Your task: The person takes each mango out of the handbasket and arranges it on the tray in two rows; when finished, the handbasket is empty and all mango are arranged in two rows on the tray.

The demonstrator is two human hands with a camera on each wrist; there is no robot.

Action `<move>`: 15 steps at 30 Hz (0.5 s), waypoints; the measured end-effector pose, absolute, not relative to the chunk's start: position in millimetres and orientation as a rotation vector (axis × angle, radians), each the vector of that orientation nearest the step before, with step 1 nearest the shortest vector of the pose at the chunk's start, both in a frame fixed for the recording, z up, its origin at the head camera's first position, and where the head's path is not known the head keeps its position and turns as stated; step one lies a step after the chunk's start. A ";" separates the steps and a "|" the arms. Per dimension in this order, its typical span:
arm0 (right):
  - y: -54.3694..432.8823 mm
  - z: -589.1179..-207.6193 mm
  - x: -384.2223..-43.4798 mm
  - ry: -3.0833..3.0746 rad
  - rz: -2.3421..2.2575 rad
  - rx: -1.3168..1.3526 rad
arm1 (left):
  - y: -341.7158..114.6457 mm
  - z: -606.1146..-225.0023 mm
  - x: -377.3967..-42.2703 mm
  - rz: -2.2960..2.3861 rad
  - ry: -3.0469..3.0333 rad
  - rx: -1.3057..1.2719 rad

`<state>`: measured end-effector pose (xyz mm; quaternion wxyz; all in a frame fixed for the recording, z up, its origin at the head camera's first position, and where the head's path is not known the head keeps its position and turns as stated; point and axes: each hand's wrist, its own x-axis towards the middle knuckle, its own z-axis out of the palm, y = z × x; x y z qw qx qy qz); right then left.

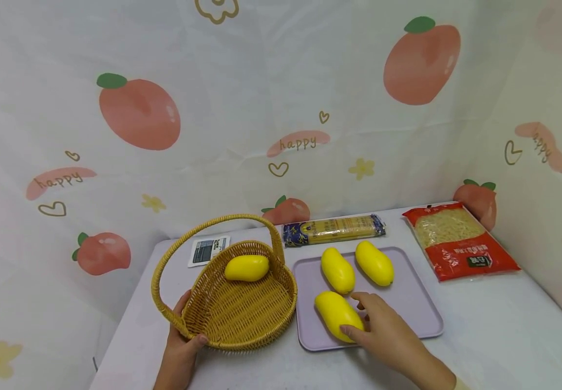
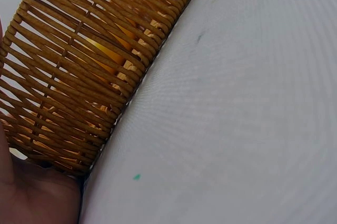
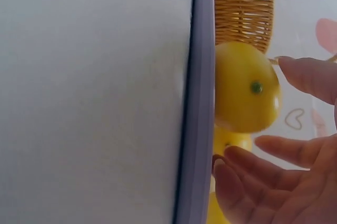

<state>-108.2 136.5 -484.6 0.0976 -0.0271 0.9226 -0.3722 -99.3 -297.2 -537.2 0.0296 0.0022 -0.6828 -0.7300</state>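
In the head view my left hand [image 1: 182,337] grips the near left side of a wicker basket [image 1: 286,319], thumb by its rim. One yellow mango [image 1: 247,268] lies inside, at the back. My right hand [image 1: 383,327] is spread around the nearest mango [image 1: 333,314] on a lilac tray [image 1: 412,303]. In the right wrist view, the thumb hovers beside that mango [image 3: 245,90], and the other fingers [image 3: 263,169] are spread below it, with gaps. Two more mangoes, a left one [image 1: 338,271] and a right one [image 1: 374,264], lie farther back on the tray.
Behind the tray lies a long pack of noodles [image 1: 334,230]. A red bag of pale dry food [image 1: 461,238] is at the back right. A white packet [image 1: 208,251] lies behind the basket. Printed cloth [image 1: 242,108] hangs behind the white table [image 1: 252,374].
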 end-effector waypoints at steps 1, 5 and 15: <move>136.9 -484.3 -108.2 2.731 -1.096 -0.081 | -297.4 -537.4 -99.2 -2.250 -2.105 0.009; 138.0 -482.7 -108.0 2.724 -1.102 -0.087 | -297.8 -538.0 -99.0 -2.258 -2.098 0.012; 139.5 -482.8 -105.4 2.677 -1.120 -0.080 | -297.9 -538.0 -99.5 -2.257 -2.095 -0.012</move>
